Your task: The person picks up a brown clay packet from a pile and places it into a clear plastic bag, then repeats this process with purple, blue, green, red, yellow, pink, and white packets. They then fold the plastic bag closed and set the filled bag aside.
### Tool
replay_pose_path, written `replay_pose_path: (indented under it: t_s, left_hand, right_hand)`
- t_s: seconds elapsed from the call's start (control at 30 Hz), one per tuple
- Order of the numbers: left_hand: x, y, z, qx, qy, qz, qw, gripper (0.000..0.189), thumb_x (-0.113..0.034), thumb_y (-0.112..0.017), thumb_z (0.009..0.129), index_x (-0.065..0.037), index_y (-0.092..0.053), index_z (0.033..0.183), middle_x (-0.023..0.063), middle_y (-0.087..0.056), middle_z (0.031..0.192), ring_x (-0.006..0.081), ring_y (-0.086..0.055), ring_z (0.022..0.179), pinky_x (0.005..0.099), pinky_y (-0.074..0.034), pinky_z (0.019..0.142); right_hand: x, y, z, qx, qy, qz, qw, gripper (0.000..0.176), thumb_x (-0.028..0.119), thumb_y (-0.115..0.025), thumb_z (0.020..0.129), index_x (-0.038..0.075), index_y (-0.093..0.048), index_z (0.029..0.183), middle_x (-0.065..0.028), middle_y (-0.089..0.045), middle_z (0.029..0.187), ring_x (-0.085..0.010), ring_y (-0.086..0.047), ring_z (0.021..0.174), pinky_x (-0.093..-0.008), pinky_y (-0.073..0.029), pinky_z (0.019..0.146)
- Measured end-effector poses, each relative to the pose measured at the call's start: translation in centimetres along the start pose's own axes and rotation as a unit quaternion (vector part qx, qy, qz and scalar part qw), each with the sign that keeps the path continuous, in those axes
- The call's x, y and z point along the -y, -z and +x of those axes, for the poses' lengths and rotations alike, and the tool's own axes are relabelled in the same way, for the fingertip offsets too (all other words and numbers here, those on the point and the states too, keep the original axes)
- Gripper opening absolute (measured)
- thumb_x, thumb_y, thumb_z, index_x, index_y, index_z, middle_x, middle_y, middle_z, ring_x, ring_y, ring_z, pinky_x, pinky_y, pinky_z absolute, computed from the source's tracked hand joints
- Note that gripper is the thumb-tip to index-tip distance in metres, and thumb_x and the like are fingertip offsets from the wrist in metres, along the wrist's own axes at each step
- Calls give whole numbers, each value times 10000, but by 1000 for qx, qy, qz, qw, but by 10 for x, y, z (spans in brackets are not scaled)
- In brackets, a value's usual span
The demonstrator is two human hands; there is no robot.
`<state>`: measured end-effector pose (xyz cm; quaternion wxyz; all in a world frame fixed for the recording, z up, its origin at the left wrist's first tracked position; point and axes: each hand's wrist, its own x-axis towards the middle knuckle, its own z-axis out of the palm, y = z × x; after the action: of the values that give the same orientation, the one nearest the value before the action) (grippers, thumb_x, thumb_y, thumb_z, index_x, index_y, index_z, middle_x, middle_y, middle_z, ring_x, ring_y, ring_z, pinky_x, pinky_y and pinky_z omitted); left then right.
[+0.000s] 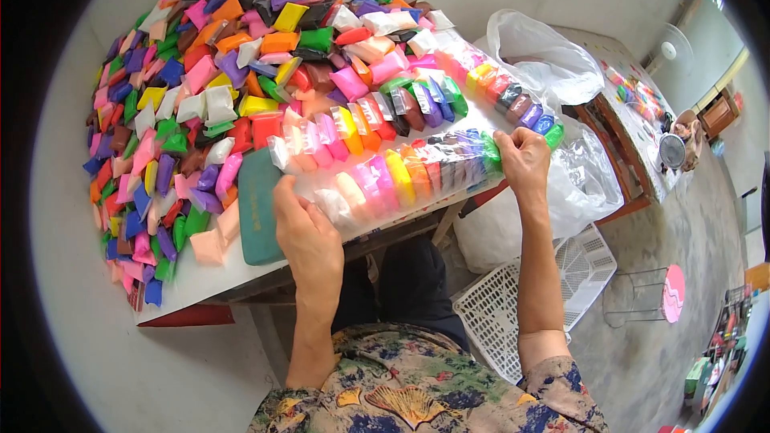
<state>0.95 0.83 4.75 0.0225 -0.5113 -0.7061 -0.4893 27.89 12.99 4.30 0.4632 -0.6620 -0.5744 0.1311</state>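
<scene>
A long clear plastic bag (405, 179) holds a row of small coloured packets, running from white and peach through pink, yellow, orange and dark ones to green. My right hand (523, 162) is closed around its green end. At the white end, my left hand (309, 228) grips the bag, though its fingertips are partly hidden. Just behind lies another row of packets (365, 127) in the same colour order. A third bagged row (509, 96) lies farther right. Beside my left hand is a dark green book or pad (258, 208).
A big pile of coloured packets (200, 104) covers the left and back of the white table (200, 281). Clear plastic bags (549, 56) hang at its right end. A white plastic basket (513, 301) and a pink-topped stool (674, 293) stand on the floor.
</scene>
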Motion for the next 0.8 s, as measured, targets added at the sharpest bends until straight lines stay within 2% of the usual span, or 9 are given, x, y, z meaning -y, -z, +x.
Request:
replay_pose_path:
  t_s: [0.07,0.17,0.27,0.37,0.47,0.53,0.63,0.73,0.8]
  left_hand:
    - [3,0,-6,25,-41,38,998,410,114,-513,876,40,-490,1279,251,-565,1037,452,-590,971,502,-468,849]
    - [-4,2,-6,8,-56,64,996,346,102,-528,880,43,-541,1220,236,-584,1041,382,-605,928,458,-485,820]
    - [-14,12,-6,31,-66,98,992,358,75,-544,892,35,-546,1247,240,-586,1113,408,-597,1001,487,-474,864]
    - [-39,37,-14,-18,-136,252,958,424,0,-574,922,28,-529,1343,237,-574,1272,415,-571,1151,494,-456,967]
    - [-64,31,-23,-7,-269,71,960,503,-104,-605,945,29,-495,1417,222,-504,1427,409,-515,1284,503,-400,1084]
    - [-75,0,-19,87,-341,66,934,626,-287,-675,900,37,-501,1407,248,-477,1450,375,-458,1368,523,-340,1161]
    - [-62,-55,-12,114,-351,66,927,650,-332,-680,897,25,-509,1411,224,-533,1408,385,-512,1311,490,-358,1144]
    - [-46,-64,-13,118,-351,103,923,663,-370,-689,870,18,-529,1383,209,-573,1361,362,-534,1293,476,-381,1129]
    - [-38,-64,-11,104,-366,110,918,593,-341,-679,885,4,-552,1351,191,-590,1339,329,-554,1274,460,-398,1114]
  right_hand:
    - [-1,-2,-1,-7,4,-2,1000,342,251,-704,817,-58,-637,686,-209,-607,591,-293,-632,558,-429,-495,621]
    - [0,-1,1,-2,4,-13,1000,343,252,-705,815,-58,-636,684,-205,-610,593,-288,-629,556,-426,-495,620]
    - [1,-2,1,-2,-6,-10,1000,343,252,-703,812,-58,-633,682,-205,-613,597,-287,-624,553,-424,-494,619]
    - [-3,-3,3,4,-6,-12,1000,345,257,-705,806,-54,-629,677,-204,-614,598,-287,-629,557,-423,-495,620]
    - [-2,-4,4,-2,1,-24,1000,342,260,-707,801,-49,-632,676,-202,-615,599,-287,-637,567,-420,-498,624]
    - [-2,-3,3,0,-5,-24,1000,337,262,-706,800,-45,-640,680,-201,-616,597,-291,-641,573,-419,-500,627]
    - [-3,-3,6,8,-17,-15,1000,331,265,-703,802,-43,-654,689,-200,-625,602,-296,-642,571,-422,-500,625]
    - [-4,0,5,12,-20,-30,999,332,270,-690,821,-39,-671,702,-201,-638,614,-296,-640,565,-426,-497,617]
    - [-7,0,2,14,-21,-25,999,349,273,-680,848,-40,-669,691,-204,-643,619,-299,-642,566,-428,-497,613]
